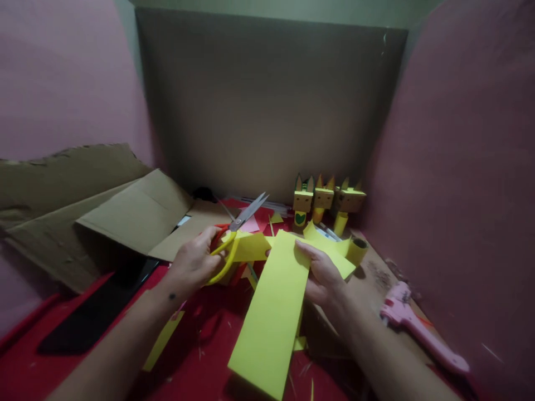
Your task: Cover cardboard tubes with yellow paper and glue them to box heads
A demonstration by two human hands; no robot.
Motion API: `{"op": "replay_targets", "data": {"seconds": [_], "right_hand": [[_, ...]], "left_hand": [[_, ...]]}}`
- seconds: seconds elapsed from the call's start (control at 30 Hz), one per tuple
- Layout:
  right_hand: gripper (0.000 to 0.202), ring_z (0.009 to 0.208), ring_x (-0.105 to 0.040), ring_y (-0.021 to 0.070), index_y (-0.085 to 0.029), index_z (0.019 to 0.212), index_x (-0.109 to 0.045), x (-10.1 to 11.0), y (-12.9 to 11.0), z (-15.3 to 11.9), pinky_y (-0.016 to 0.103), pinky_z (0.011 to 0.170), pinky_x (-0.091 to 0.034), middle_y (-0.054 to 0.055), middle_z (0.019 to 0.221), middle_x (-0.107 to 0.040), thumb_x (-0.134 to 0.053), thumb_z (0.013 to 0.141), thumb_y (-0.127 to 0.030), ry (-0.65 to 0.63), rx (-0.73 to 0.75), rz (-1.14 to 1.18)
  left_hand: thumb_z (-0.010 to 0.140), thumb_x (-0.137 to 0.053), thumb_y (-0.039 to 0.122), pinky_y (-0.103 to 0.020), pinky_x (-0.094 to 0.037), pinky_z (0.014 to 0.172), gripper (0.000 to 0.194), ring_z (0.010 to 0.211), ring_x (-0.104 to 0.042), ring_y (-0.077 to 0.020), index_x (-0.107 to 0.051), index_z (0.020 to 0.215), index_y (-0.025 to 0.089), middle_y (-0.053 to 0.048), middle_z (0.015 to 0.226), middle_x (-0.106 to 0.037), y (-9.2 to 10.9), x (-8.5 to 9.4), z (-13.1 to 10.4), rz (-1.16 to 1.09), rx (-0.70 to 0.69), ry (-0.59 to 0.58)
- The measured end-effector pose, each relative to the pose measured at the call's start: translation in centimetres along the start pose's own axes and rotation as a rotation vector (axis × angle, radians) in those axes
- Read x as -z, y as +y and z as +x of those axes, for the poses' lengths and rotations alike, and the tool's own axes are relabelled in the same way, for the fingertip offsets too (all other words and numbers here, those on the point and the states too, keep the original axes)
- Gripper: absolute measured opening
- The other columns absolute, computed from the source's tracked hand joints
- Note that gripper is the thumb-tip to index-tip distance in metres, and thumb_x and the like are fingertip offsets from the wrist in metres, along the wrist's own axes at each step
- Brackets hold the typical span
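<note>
My left hand [195, 257] is closed around the scissors [247, 214], whose handles are yellow and red. Their blades point up and away, slightly parted. Just beyond those fingers hangs a yellow paper piece [252, 247]; I cannot tell whether the left hand grips it too. A long folded strip of yellow paper [271, 312] is held by my right hand [324, 273], thumb on top and fingers hidden underneath. Behind that hand lies more yellow paper [334, 250], next to a cardboard tube [358, 252].
Three cardboard figures [303, 201] with pointed ears stand at the back right. On the right rests a pink glue gun [418, 326]. Folded cardboard [134, 214] and a black phone-like slab [100, 309] lie left on the red surface [200, 345]. Pink walls [468, 167] flank both sides.
</note>
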State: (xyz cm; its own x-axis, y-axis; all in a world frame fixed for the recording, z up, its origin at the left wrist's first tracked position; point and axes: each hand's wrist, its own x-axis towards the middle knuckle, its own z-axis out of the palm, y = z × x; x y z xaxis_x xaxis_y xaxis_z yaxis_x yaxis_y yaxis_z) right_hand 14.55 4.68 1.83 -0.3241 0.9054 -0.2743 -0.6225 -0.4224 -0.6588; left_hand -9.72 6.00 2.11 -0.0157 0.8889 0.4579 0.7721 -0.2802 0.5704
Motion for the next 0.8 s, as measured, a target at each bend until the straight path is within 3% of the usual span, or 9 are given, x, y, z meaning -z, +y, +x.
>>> {"op": "replay_targets", "data": {"seconds": [0.2, 0.3, 0.47, 0.57, 0.67, 0.8], "right_hand": [[0.042, 0.082, -0.075, 0.0268, -0.005, 0.11, -0.063, 0.1, -0.1, -0.5, 0.044, 0.089, -0.053, 0.018, 0.091, -0.077, -0.032, 0.098, -0.031, -0.025, -0.059, 0.002], [0.04, 0.083, -0.075, 0.026, -0.006, 0.108, -0.066, 0.4, -0.2, -0.6, 0.044, 0.093, -0.052, 0.017, 0.09, -0.078, -0.035, 0.097, -0.029, -0.022, -0.072, 0.02], [0.03, 0.076, -0.075, 0.0236, -0.011, 0.098, -0.071, 0.6, -0.4, -0.5, 0.042, 0.095, -0.052, 0.012, 0.083, -0.078, -0.043, 0.094, -0.024, 0.019, -0.067, 0.057], [0.03, 0.072, -0.074, 0.023, -0.012, 0.094, -0.071, 0.3, -0.5, -0.8, 0.042, 0.093, -0.053, 0.011, 0.079, -0.078, -0.043, 0.094, -0.023, 0.092, -0.052, 0.075], [0.029, 0.075, -0.075, 0.0243, -0.01, 0.1, -0.07, 0.3, -0.5, -0.9, 0.043, 0.089, -0.055, 0.013, 0.084, -0.078, -0.045, 0.094, -0.023, 0.108, -0.044, 0.081], [0.027, 0.078, -0.075, 0.0275, -0.01, 0.108, -0.068, 1.1, -0.3, -0.3, 0.048, 0.087, -0.055, 0.014, 0.089, -0.078, -0.05, 0.09, -0.021, 0.086, -0.041, 0.061]], "left_hand": [[0.076, -0.059, 0.03, -0.032, -0.051, 0.076, 0.037, 0.086, -0.067, -0.0233, -0.06, 0.112, 0.022, -0.005, 0.097, -0.072, -0.8, 0.6, 2.6, -0.044, -0.091, 0.268], [0.077, -0.059, 0.029, -0.03, -0.049, 0.078, 0.034, 0.085, -0.066, -0.021, -0.059, 0.11, 0.02, -0.005, 0.095, -0.07, -1.0, 0.4, 3.0, -0.01, -0.147, 0.367], [0.081, -0.06, 0.031, -0.024, -0.05, 0.072, 0.028, 0.077, -0.064, -0.0154, -0.056, 0.107, 0.02, -0.002, 0.091, -0.069, 0.2, -0.5, 0.9, 0.038, -0.207, 0.382], [0.087, -0.055, 0.032, -0.025, -0.05, 0.073, 0.024, 0.075, -0.063, -0.0157, -0.055, 0.108, 0.02, -0.002, 0.089, -0.068, 1.6, 0.0, 0.1, 0.093, -0.225, 0.398], [0.09, -0.05, 0.032, -0.03, -0.049, 0.081, 0.024, 0.084, -0.063, -0.0192, -0.055, 0.11, 0.02, -0.006, 0.094, -0.067, 2.2, 1.1, 0.7, 0.159, -0.235, 0.431], [0.084, -0.057, 0.035, -0.036, -0.048, 0.085, 0.035, 0.09, -0.062, -0.0242, -0.054, 0.115, 0.019, -0.01, 0.103, -0.066, 0.7, 1.8, 2.2, 0.227, -0.22, 0.437]]}}
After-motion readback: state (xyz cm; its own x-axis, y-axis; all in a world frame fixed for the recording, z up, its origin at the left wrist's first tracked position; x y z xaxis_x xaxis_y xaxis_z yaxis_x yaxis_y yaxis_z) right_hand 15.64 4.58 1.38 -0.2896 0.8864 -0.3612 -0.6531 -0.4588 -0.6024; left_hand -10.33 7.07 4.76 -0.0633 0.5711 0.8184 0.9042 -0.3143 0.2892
